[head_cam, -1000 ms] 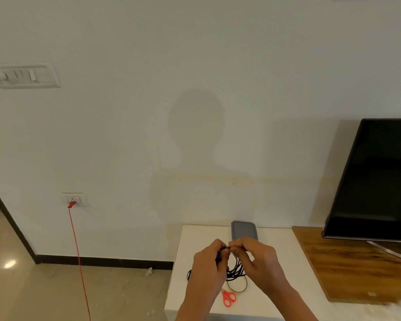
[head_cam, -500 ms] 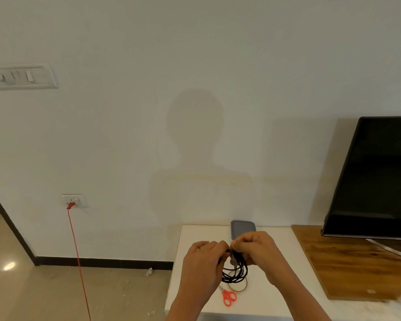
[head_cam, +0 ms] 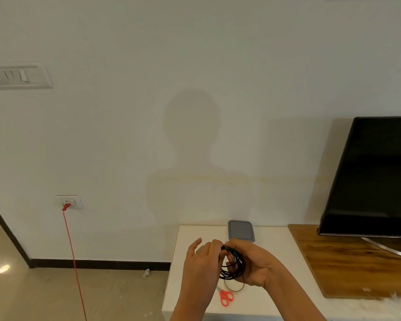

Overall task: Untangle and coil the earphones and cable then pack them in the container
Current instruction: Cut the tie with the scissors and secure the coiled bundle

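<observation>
Over the table (head_cam: 276,297) our right hand (head_cam: 256,268) grips the cable coil (head_cam: 232,273) so loops hold, left hand (head_cam: 200,262) pinching its end.

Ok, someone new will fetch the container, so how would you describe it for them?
Find the black TV on the right; the white table stands just left of its wooden board. At the table's far edge, by the wall, lies the container. It is the only grey rounded rectangle there, unlike the red scissors and the black cable.
</observation>
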The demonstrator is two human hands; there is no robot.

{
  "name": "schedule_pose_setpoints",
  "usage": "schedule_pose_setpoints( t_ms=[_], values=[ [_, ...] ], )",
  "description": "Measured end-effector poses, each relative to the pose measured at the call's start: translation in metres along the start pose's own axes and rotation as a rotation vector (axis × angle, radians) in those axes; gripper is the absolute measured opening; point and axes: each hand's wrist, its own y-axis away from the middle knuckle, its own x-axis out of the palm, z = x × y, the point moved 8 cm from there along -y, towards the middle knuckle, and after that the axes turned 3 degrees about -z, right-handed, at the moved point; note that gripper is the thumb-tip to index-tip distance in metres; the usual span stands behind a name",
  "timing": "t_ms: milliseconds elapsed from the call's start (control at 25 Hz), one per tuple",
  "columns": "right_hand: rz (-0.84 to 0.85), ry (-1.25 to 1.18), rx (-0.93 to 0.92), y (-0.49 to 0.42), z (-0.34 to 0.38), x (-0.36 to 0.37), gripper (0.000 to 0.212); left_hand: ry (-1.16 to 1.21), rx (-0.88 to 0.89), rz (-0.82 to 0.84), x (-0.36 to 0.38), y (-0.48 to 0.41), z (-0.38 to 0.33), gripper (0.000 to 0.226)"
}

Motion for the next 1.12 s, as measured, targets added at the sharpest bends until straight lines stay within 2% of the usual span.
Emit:
schedule_pose_setpoints(
  t_ms=[160, 240, 320, 440, 520, 640, 760, 840, 880, 1120],
  values=[
    [-0.062, 0.008, -0.011, -0.002, -0.004, -0.003, 0.020, 0.042, -0.031, 0.023, 0.002, 0.004, -0.001, 0.025],
    [-0.099, 0.056, -0.087, -0.001, -0.001, -0.004, 0.019, 0.065, -0.066, 0.050, 0.005, 0.005, 0.000, 0.020],
    [-0.101, 0.174, -0.301, 0.003, 0.015, -0.003, 0.018, 0.176, -0.209, 0.110, 0.011, 0.006, 0.010, 0.012],
    [-0.118, 0.449, -0.763, 0.026, 0.046, -0.001, 0.015, 0.353, -0.364, 0.112, 0.015, 0.010, 0.025, 0.014],
    [-0.097, 0.707, -0.921, 0.038, 0.053, 0.009, 0.018, 0.491, -0.427, 0.093, 0.016, 0.009, 0.032, 0.008],
    [-0.144, 0.920, -0.932, 0.032, 0.051, 0.011, 0.023, 0.499, -0.435, 0.164, 0.025, 0.006, 0.037, 0.009],
    [-0.215, 1.103, -0.921, 0.019, 0.048, 0.011, 0.012, 0.299, -0.322, 0.302, 0.038, 0.003, 0.037, 0.015],
    [-0.221, 1.176, -0.887, 0.009, 0.041, 0.010, 0.014, 0.163, -0.238, 0.375, 0.045, 0.004, 0.039, 0.019],
    [-0.217, 1.199, -0.869, 0.003, 0.037, 0.010, 0.015, 0.170, -0.244, 0.372, 0.048, 0.005, 0.042, 0.019],
    [-0.165, 1.194, -0.798, -0.019, 0.021, 0.007, 0.015, 0.610, -0.439, 0.313, 0.065, 0.017, 0.059, 0.004]
  ],
)
